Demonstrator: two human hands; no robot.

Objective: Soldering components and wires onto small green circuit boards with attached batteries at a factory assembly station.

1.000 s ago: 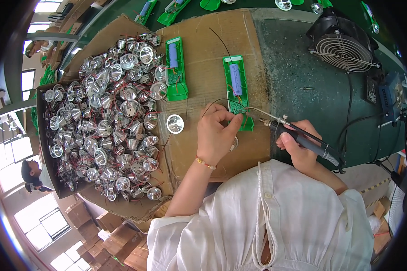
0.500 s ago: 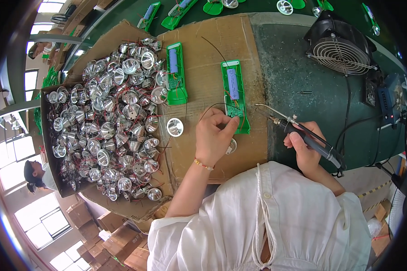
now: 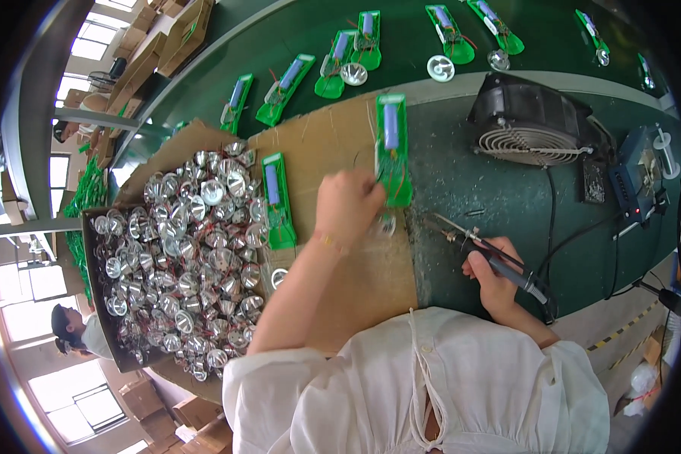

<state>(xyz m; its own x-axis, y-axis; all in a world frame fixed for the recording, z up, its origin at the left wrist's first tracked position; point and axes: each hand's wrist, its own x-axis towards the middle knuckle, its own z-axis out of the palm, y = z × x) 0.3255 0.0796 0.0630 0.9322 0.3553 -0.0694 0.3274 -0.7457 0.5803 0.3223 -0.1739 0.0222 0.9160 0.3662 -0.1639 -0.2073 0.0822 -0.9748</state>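
My left hand [image 3: 348,203], blurred by motion, pinches the near left edge of a green plastic flashlight housing [image 3: 402,178]. That housing holds a lilac cylindrical battery [image 3: 390,127] and a circuit board with wires. A blurred silver reflector cup [image 3: 386,225] is just below it, beside my fingers. In my right hand [image 3: 493,278] is a soldering iron [image 3: 499,263] with a thin metal tube alongside, its tip pointing up and left over the green mat. Another green housing with battery [image 3: 278,198] lies on the cardboard to the left.
A carton [image 3: 102,303] heaped with reflector cups [image 3: 193,250] fills the left. Several green housings [image 3: 284,89] lie on the green surface beyond the cardboard [image 3: 318,140]. At right are a black fan [image 3: 533,121], a blue soldering station [image 3: 632,178] and a cable [image 3: 550,219].
My left hand has moved from the circuit board to the housing's edge, and the housing has shifted away from me with its reflector. The view has tilted farther out; my right hand still holds the iron.
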